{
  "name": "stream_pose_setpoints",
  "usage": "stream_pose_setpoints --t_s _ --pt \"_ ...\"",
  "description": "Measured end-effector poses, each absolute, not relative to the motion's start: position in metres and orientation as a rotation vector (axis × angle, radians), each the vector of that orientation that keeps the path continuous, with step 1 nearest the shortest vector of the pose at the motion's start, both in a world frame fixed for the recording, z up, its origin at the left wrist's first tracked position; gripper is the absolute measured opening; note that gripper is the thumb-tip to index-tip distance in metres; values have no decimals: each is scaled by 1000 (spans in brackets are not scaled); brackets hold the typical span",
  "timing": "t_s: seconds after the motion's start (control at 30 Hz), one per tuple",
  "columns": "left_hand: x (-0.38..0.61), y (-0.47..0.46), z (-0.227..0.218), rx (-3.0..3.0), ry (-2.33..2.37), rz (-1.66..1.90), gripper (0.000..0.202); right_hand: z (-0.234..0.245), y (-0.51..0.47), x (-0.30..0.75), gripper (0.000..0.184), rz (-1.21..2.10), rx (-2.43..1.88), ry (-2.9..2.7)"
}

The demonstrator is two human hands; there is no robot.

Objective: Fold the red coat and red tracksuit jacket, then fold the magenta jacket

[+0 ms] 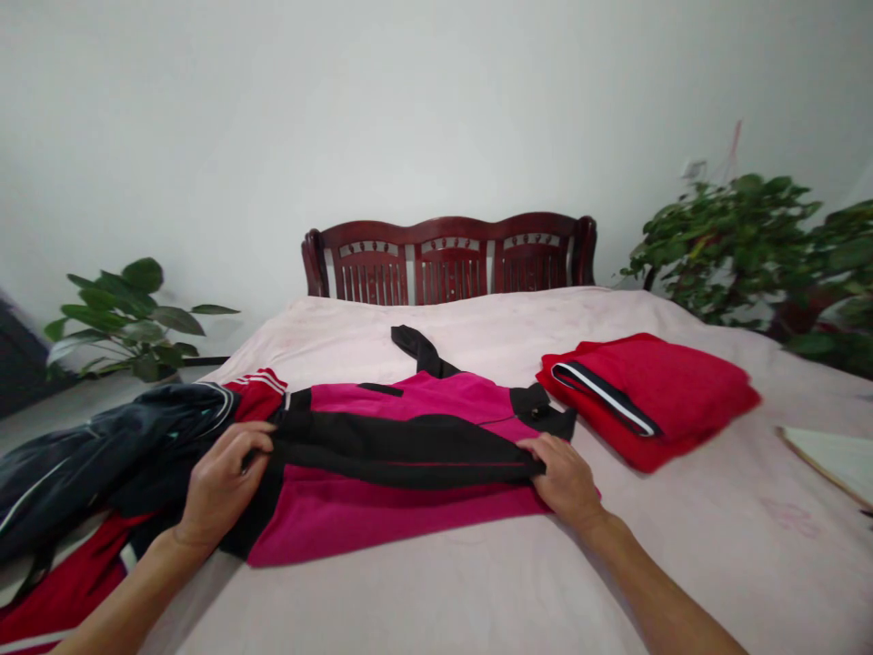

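Note:
A magenta and black jacket (436,396) lies spread on the bed, its collar (532,403) toward the right. One black sleeve (382,450) is laid lengthwise across the body of the jacket. My left hand (228,478) pinches the cuff end of that sleeve, near the jacket's hem. At the shoulder end, my right hand (563,478) grips the same sleeve. The other black sleeve (419,350) stretches away toward the headboard. My fingertips are partly hidden by the cloth and my knuckles.
Folded red clothes (688,382) sit to the right on the pink bedsheet (470,591). A loose heap of dark and red clothes (150,437) covers the left side. Behind stands a wooden headboard (450,264), with plants (743,246) on both sides. A pale flat object (832,459) lies far right.

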State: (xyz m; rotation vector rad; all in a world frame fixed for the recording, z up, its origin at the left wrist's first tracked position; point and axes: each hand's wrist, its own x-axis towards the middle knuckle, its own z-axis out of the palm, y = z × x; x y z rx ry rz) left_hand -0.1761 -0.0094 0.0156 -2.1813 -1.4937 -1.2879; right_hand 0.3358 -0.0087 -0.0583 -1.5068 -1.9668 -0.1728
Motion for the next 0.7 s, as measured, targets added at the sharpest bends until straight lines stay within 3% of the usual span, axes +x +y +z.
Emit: stream_pose_setpoints --t_s 0.13,0.23,0.37,0.53,0.7 --pt "-199 -44 -31 -2469 -1625 -941 21 -62 -23 339 48 -193 -1451 -2165" --pt "-191 -54 -39 -2474 -1683 -851 21 -63 -26 337 47 -219 -1493 -2147" --pt "-176 -46 -29 -2553 -1553 -602 52 -63 -27 336 48 -225 -1519 -2131" --pt "-165 -24 -18 -2660 -1681 -468 47 -68 -26 339 47 -246 -1506 -2104" --pt "-159 -28 -4 -2647 -1776 -426 19 -69 -27 341 47 -222 -1513 -2081"
